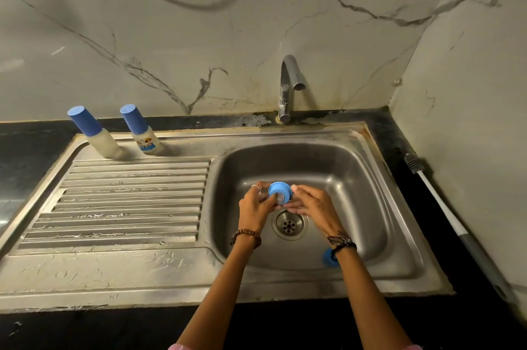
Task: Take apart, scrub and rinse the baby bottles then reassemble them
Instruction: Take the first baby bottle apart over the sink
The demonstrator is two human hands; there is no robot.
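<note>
The scene is dim and warm-toned, with a yellowish-grey cast over the marble wall (199,36). Light seems to fall from above and slightly behind the camera, leaving soft sheen on the steel drainboard (128,198) and a pale highlight along the faucet (288,84). The sink basin (356,193) shades darker toward its near wall. The black tabletop (34,144) swallows nearly all detail. The two capped bottles (139,130) cast short, soft shadows to their right. Wide-angle distortion bows the sink rim and tilts the bottles outward. Fine detail is slightly soft throughout, softer at the corners.
</note>
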